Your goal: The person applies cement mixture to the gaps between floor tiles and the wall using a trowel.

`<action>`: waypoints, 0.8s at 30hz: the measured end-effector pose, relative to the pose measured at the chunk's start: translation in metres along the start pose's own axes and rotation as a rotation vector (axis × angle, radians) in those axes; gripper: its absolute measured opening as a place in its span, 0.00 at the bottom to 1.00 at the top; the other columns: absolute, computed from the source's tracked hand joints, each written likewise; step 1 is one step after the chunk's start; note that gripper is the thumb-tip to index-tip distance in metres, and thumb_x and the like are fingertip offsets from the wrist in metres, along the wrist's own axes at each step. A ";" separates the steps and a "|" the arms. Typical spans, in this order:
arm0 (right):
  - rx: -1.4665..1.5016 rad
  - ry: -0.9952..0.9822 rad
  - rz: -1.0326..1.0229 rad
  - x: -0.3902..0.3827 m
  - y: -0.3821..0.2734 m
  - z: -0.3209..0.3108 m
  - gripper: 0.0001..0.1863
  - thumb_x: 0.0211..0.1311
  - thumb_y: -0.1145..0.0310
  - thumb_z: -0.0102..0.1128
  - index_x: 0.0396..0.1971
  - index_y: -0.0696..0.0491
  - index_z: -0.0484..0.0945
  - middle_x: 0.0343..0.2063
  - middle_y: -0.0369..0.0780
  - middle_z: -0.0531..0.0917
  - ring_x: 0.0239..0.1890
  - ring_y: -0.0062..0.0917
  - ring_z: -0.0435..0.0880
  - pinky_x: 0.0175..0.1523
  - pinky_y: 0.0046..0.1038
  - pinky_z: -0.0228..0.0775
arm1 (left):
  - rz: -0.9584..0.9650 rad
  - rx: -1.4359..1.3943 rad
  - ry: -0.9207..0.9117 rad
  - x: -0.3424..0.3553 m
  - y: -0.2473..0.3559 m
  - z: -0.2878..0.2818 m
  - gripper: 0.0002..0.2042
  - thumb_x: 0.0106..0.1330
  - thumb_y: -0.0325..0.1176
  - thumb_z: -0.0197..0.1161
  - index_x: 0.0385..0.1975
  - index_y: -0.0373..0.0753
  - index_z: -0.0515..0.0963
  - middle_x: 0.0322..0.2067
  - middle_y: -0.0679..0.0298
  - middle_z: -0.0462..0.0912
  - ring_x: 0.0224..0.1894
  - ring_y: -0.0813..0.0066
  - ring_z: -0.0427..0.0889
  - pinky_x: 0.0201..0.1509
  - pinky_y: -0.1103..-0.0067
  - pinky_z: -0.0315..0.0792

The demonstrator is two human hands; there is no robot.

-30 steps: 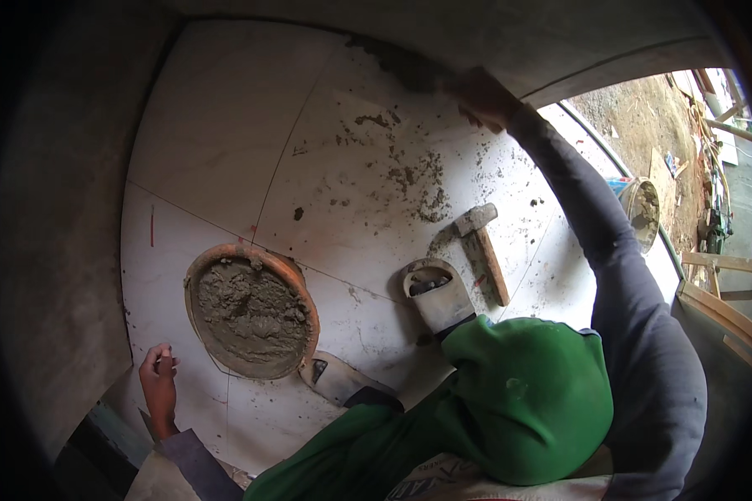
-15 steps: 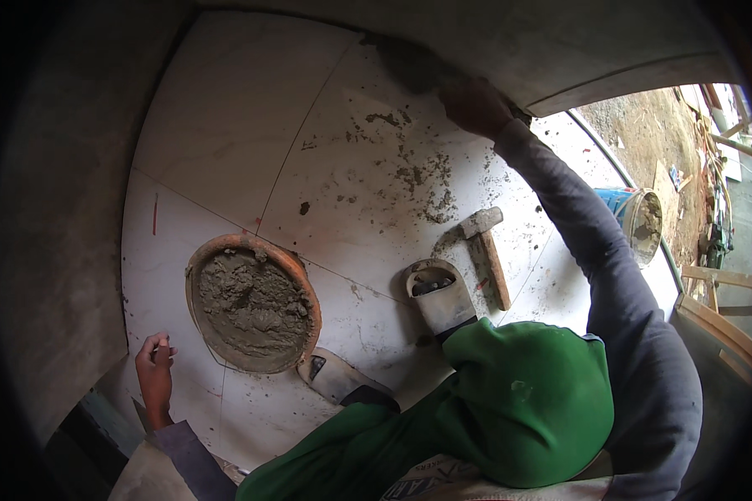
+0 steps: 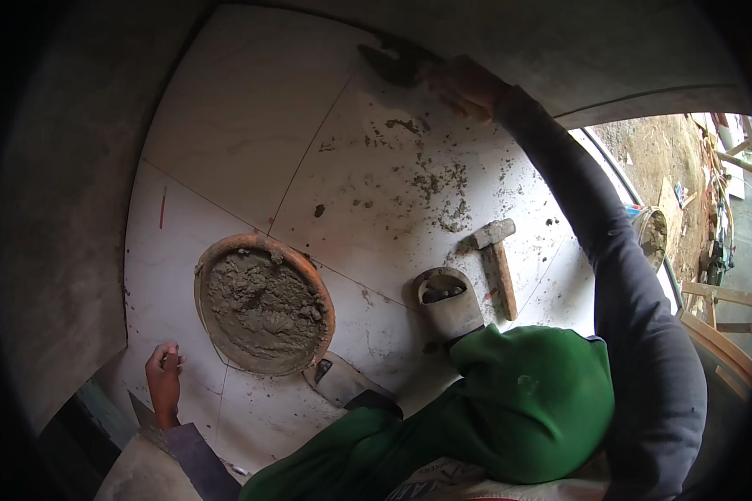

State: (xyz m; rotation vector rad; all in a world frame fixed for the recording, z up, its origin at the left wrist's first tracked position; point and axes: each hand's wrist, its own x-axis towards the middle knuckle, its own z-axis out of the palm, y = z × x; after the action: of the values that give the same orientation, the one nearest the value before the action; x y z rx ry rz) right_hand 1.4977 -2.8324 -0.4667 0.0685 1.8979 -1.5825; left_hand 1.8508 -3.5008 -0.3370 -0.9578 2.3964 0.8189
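Note:
My right hand [image 3: 464,86] is stretched far out to the base of the wall, closed around the handle of a trowel [image 3: 390,67]. The trowel's dark pointed blade lies low over the white floor tiles, close to the wall; shadow hides part of it. My left hand [image 3: 165,376] hangs beside a round orange-brown tub [image 3: 324,292], its fingers curled in and nothing visible in them. Wet grey mortar [image 3: 263,305] fills much of the tub. A hammer [image 3: 500,263] with a wooden handle rests on the tiles beside my shod foot [image 3: 449,301].
Mortar crumbs [image 3: 443,188] are scattered over the tiles between the hammer and the wall. Grey walls [image 3: 67,234] rise at the left and far side. At the right stands a bucket [image 3: 652,234], near timber pieces [image 3: 718,292] and bare ground outside.
My right hand and the trowel have shifted a little left along the wall base, and the blade shows more plainly. The view has shifted slightly; my left hand stays by the tub.

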 end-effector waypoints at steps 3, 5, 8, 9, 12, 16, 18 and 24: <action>-0.293 0.037 0.022 -0.012 0.004 0.017 0.17 0.83 0.56 0.58 0.39 0.54 0.86 0.20 0.35 0.82 0.15 0.18 0.78 0.19 0.25 0.70 | 0.015 0.010 0.008 -0.002 -0.007 -0.005 0.18 0.80 0.44 0.61 0.56 0.36 0.84 0.47 0.67 0.86 0.45 0.77 0.85 0.48 0.76 0.76; -0.446 0.051 0.107 -0.015 0.017 0.015 0.16 0.83 0.57 0.58 0.40 0.53 0.87 0.23 0.36 0.83 0.18 0.19 0.80 0.22 0.27 0.74 | -0.009 -0.012 0.040 0.002 -0.013 -0.012 0.18 0.80 0.45 0.62 0.55 0.36 0.84 0.47 0.67 0.86 0.45 0.78 0.85 0.47 0.75 0.75; -0.995 0.342 -0.708 0.003 0.087 -0.003 0.14 0.80 0.61 0.60 0.41 0.55 0.87 0.27 0.38 0.85 0.29 0.25 0.86 0.32 0.37 0.82 | 0.024 -0.015 0.049 0.021 -0.004 -0.015 0.18 0.80 0.45 0.62 0.56 0.37 0.84 0.48 0.66 0.86 0.45 0.78 0.85 0.48 0.76 0.75; -1.375 0.294 -0.762 0.020 0.096 0.001 0.14 0.76 0.59 0.61 0.42 0.55 0.88 0.33 0.43 0.87 0.35 0.31 0.89 0.38 0.40 0.85 | 0.037 -0.004 0.038 0.026 0.002 -0.016 0.18 0.80 0.45 0.62 0.56 0.37 0.84 0.48 0.66 0.86 0.45 0.78 0.85 0.48 0.76 0.75; -1.498 0.316 -0.370 0.035 0.063 0.056 0.14 0.70 0.60 0.60 0.43 0.53 0.89 0.42 0.48 0.89 0.43 0.39 0.92 0.47 0.45 0.88 | 0.057 0.030 0.049 0.034 0.013 -0.024 0.19 0.80 0.46 0.62 0.55 0.37 0.84 0.46 0.67 0.85 0.45 0.78 0.85 0.47 0.76 0.75; -1.113 0.630 -0.049 0.038 0.055 0.069 0.15 0.68 0.62 0.58 0.45 0.50 0.90 0.45 0.48 0.90 0.49 0.42 0.93 0.50 0.49 0.87 | 0.154 0.125 -0.035 0.066 0.070 -0.012 0.19 0.79 0.49 0.63 0.51 0.37 0.84 0.43 0.68 0.84 0.43 0.78 0.85 0.44 0.78 0.74; -1.284 0.547 -0.040 0.019 0.064 0.039 0.15 0.68 0.60 0.59 0.48 0.49 0.88 0.44 0.51 0.91 0.48 0.44 0.93 0.51 0.50 0.86 | 0.170 0.134 -0.044 0.071 0.073 -0.016 0.20 0.79 0.50 0.63 0.50 0.37 0.84 0.42 0.69 0.83 0.42 0.78 0.85 0.43 0.79 0.74; -1.064 0.690 -0.021 -0.102 0.115 -0.006 0.16 0.74 0.62 0.59 0.53 0.51 0.87 0.57 0.49 0.87 0.56 0.48 0.88 0.56 0.48 0.85 | -0.074 0.094 0.146 0.071 -0.089 -0.090 0.17 0.77 0.49 0.63 0.47 0.40 0.83 0.42 0.71 0.84 0.40 0.81 0.82 0.41 0.78 0.73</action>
State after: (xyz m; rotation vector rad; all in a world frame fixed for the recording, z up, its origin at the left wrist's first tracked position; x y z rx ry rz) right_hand 1.6247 -2.7601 -0.5130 0.1396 3.0403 -0.3720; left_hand 1.8528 -3.6451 -0.3442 -1.0954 2.4813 0.6233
